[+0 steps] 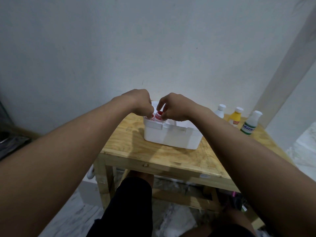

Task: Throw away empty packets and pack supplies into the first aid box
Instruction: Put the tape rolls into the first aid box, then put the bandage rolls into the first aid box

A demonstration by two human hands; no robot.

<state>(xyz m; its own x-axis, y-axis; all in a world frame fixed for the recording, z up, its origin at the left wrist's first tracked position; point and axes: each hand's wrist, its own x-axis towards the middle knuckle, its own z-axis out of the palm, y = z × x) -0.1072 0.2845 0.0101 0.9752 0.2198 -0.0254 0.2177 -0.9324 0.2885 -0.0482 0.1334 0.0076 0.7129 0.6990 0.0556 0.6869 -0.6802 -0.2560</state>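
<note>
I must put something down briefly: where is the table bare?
Bare wood: between the white box and the near edge of the table, and left of the box. Crowded: three bottles at the far right; left hand and right hand holding red-and-white packs at the box's left end.

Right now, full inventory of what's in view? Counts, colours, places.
first aid box: 1, white, open, on the table's far middle
red-and-white packs: 2, standing in the box's left end
white bottle: 1, white cap, far right of table
yellow bottle: 1, white cap, right of the white bottle
green-label bottle: 1, pale body, white cap, rightmost
table: 1, pale wood, against the wall
dark object: 1, floor at far left, cannot tell what
left hand: 1, above the box's left end, fingers curled onto one pack
right hand: 1, beside it, pinches the other pack
</note>
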